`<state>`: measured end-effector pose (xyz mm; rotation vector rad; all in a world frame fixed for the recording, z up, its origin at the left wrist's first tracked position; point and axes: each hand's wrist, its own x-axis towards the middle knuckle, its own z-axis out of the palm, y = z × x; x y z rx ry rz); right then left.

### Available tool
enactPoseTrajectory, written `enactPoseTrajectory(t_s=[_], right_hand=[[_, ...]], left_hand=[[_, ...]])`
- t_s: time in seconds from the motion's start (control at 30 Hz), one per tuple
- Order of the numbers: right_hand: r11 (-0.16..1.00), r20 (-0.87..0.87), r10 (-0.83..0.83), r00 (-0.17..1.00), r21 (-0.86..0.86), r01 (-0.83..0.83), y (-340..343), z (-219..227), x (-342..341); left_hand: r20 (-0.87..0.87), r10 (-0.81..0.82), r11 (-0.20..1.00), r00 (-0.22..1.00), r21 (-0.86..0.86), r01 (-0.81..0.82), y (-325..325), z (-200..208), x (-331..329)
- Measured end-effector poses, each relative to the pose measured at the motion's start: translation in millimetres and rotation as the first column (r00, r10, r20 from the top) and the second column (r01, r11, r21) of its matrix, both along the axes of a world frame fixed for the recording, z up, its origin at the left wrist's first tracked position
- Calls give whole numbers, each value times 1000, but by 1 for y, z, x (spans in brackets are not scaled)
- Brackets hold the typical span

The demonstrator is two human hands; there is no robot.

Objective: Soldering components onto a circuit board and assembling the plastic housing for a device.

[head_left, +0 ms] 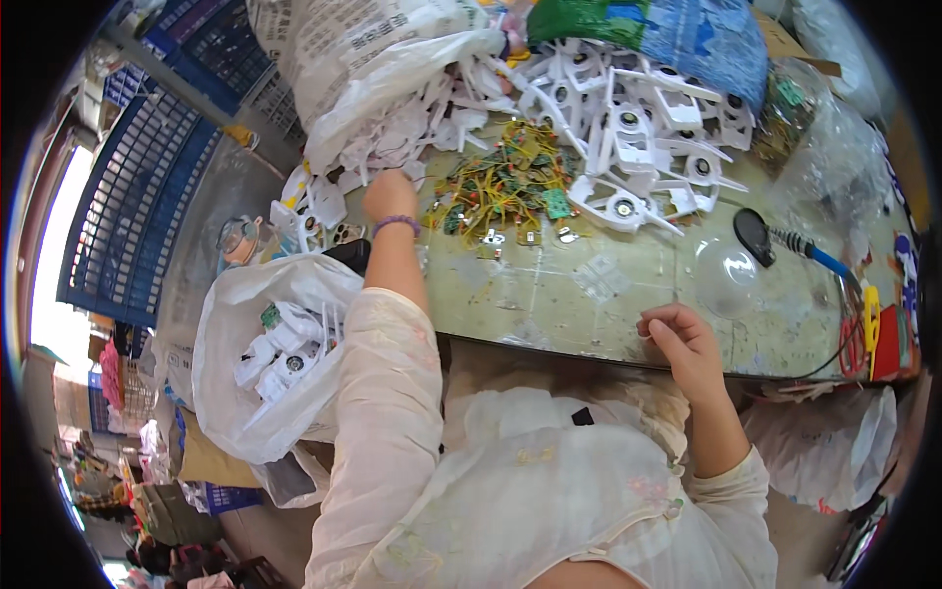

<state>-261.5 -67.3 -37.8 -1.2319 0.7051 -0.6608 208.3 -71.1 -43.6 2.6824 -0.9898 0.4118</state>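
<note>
My left hand (pixel 392 197), with a purple bracelet at the wrist, reaches to the near edge of a heap of small white plastic parts (pixel 400 133). Its fingers curl down among them, and whatever they grip is hidden. My right hand (pixel 683 346) hovers by the table's front edge, loosely curled, thumb apart from the fingers and nothing visible in it. Between and beyond the hands lies a tangle of small green circuit boards with yellow wires (pixel 515 182). To its right are piled white plastic housings (pixel 628 147) with round dark centres.
A white bag (pixel 221 358) holding housings hangs open at left. On the table (pixel 589 324) at right are a soldering iron (pixel 824 260), a clear dome (pixel 726 278) and yellow-handled scissors (pixel 871 319). A white sack (pixel 373 49) and blue crates (pixel 137 201) stand behind and left.
</note>
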Motion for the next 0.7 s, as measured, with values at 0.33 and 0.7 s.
enactPoseTrajectory(t_s=[0.33,0.7], right_hand=[[941,-111,-101,989,-334,58,-18,16,7],[900,186,272,944,298,-318,14,16,84]], left_hand=[[57,-256,769,965,-592,239,34,72,-81],[-281,-822,525,495,-711,468,87,32,-253]])
